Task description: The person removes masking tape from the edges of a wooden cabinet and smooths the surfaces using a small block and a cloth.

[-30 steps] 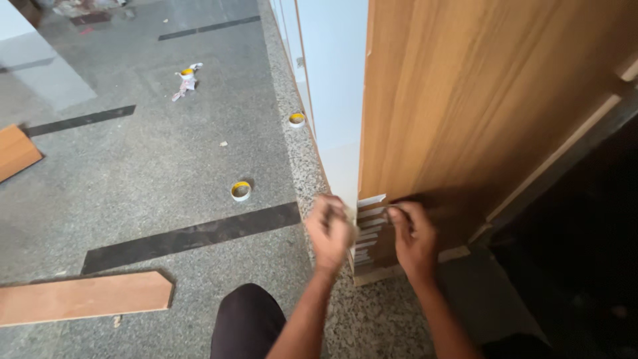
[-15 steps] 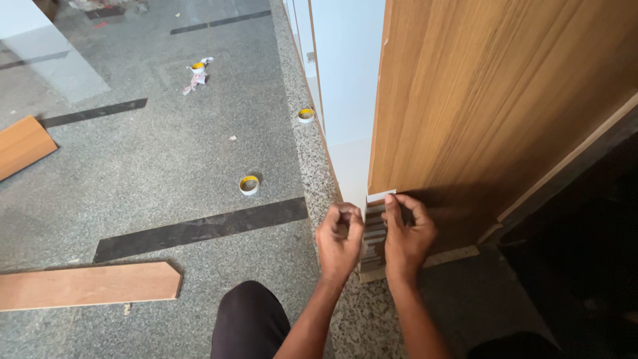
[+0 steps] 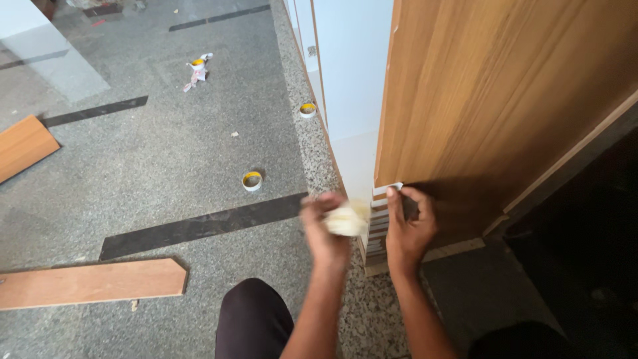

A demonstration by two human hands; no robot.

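Fingers [image 3: 399, 199] of the right hand [image 3: 409, 229] are curled and pinched on the lower front edge of the upright wood-grain panel [image 3: 505, 113], right where its exposed edge shows pale horizontal slats [image 3: 377, 226]. Just beside it, the left hand [image 3: 325, 226] is blurred, its fingers closed around a pale, crumpled wad of cloth or paper [image 3: 347, 219] held against that same edge. The wad looks soft and light, easily squeezed, best held bunched in the palm. By contrast, the panel looks stiff and heavy, and its thin edge is probably the only place to grip it. A white panel [image 3: 345, 73] stands behind it. On the grey granite floor [image 3: 153, 159] lie small yellow-cored tape rolls [image 3: 252, 180], two loose wooden boards [image 3: 93, 282] and a scrap of litter [image 3: 197, 70], all well apart from the hands.
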